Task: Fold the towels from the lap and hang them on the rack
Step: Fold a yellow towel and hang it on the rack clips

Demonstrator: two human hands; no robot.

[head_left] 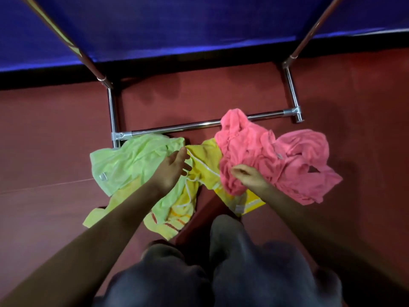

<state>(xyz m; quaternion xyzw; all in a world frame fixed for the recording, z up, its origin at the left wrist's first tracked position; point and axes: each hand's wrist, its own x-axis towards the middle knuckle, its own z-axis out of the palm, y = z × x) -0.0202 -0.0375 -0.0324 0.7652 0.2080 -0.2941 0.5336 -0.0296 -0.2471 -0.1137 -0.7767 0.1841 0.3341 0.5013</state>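
Note:
Three crumpled towels lie in a heap in front of my knees: a light green towel point(130, 165) on the left, a yellow towel point(205, 165) in the middle and a pink towel point(276, 158) on the right. My left hand point(171, 171) hovers with loose fingers over the seam between the green and yellow towels. My right hand point(249, 176) pinches the near edge of the pink towel. The chrome rack point(177, 127) stands just beyond the heap; its low crossbar runs behind the towels, and the pink towel overlaps it.
The floor point(55, 140) is dark red. A blue cloth surface point(177, 25) fills the top of the view behind the rack's slanted poles point(309, 34). My legs in dark trousers point(232, 262) fill the bottom centre.

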